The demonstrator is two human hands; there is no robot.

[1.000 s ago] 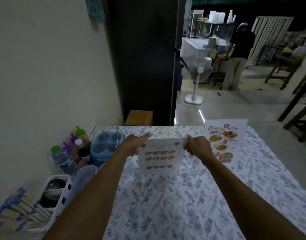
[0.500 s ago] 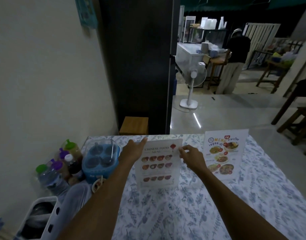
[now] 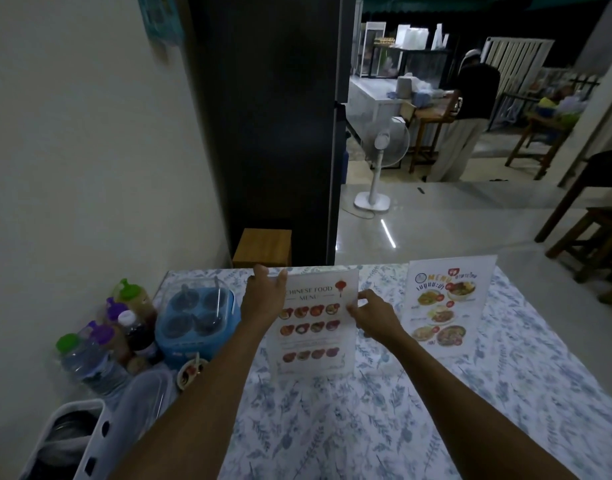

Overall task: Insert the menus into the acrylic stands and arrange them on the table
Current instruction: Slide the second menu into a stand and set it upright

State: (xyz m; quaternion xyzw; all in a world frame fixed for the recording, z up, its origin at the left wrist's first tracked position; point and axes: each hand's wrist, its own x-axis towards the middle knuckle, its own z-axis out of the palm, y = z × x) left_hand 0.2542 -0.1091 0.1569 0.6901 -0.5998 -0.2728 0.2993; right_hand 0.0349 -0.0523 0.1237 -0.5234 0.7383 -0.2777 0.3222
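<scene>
**Technician:** Two menus stand upright on the desk (image 3: 332, 427). The Chinese food menu (image 3: 313, 327) sits in its acrylic stand (image 3: 353, 362) near the middle of the floral cloth. The second menu (image 3: 443, 306), already framed, stands just to its right and slightly farther off.

**Supervisor:** State of the hands?

**Technician:** The left hand (image 3: 264, 299) grips the upper left corner of the stand, thumb at the front edge and fingers wrapped over the top. The right hand (image 3: 373, 315) pinches the right edge of the sheet about a third of the way down, between fingertips and thumb. Neither hand is spread flat.

**Supervisor:** Step in hand?

**Technician:** By my reading, insertion is essentially finished: the sheet appears fully seated, its bottom edge close to the stand's foot. The current step is final seating and squaring of the sheet.

**Supervisor:** Next move?

**Technician:** Probably release the pinch, then shift or turn the stand by its frame so it lines up with the second menu. Keep the base flat on the cloth during the move. Mind the blue condiment caddy (image 3: 193, 317) and the bottles (image 3: 124, 327) crowding the left side of the desk.
</scene>
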